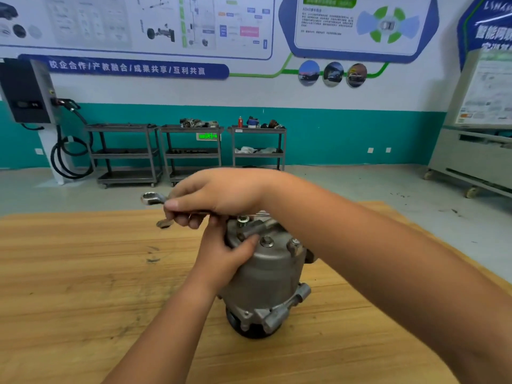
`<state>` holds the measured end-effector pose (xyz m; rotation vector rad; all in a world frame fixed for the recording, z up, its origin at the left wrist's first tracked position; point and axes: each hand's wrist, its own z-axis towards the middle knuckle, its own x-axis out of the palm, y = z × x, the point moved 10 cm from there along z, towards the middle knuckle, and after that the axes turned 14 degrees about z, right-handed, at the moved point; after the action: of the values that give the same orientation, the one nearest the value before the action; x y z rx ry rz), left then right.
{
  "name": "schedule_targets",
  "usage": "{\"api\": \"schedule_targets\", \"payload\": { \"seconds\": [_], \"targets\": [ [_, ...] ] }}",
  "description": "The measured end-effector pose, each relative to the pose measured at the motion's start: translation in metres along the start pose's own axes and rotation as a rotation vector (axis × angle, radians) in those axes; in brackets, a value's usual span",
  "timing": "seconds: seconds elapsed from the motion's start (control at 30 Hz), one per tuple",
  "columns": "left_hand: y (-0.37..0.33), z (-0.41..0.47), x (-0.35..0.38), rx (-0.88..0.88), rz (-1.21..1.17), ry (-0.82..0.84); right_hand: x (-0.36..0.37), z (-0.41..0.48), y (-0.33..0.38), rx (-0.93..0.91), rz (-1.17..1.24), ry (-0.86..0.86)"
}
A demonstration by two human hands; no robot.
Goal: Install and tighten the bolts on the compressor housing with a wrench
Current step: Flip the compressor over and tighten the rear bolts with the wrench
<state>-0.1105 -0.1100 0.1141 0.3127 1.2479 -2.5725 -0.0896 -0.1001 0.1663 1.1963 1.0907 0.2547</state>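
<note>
Two hands meet at the compressor housing [266, 270], which stands upright on the wooden desk [69, 286]. The left hand [224, 253] curls around the housing's upper left rim, thumb on its top face. The right hand [219, 196] crosses above the housing top and grips a wrench [152, 198] by its shank. The ring end juts out left of the housing; the other end is hidden under the hand. Bolts [266, 241] sit on the housing's top face, one just beside the left thumb. Far behind the housing, three shelf carts [191, 151] line the wall.
</note>
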Motion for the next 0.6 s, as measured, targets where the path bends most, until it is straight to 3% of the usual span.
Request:
{"api": "schedule_targets", "payload": {
  "seconds": [0.13,0.4,0.53,0.6],
  "targets": [
    [0.002,-0.003,-0.006,-0.013,0.015,-0.012,-0.023,0.007,0.000,-0.048,0.249,-0.025],
    [0.011,-0.001,0.001,0.009,0.006,0.036,-0.100,0.007,-0.022,-0.058,0.311,-0.519],
    [0.013,-0.002,0.002,0.014,-0.001,0.047,-0.161,-0.038,-0.090,0.029,0.791,-0.925],
    [0.014,-0.001,0.002,0.018,-0.006,0.042,-0.167,-0.063,-0.129,-0.015,1.058,-1.065]
  ]
}}
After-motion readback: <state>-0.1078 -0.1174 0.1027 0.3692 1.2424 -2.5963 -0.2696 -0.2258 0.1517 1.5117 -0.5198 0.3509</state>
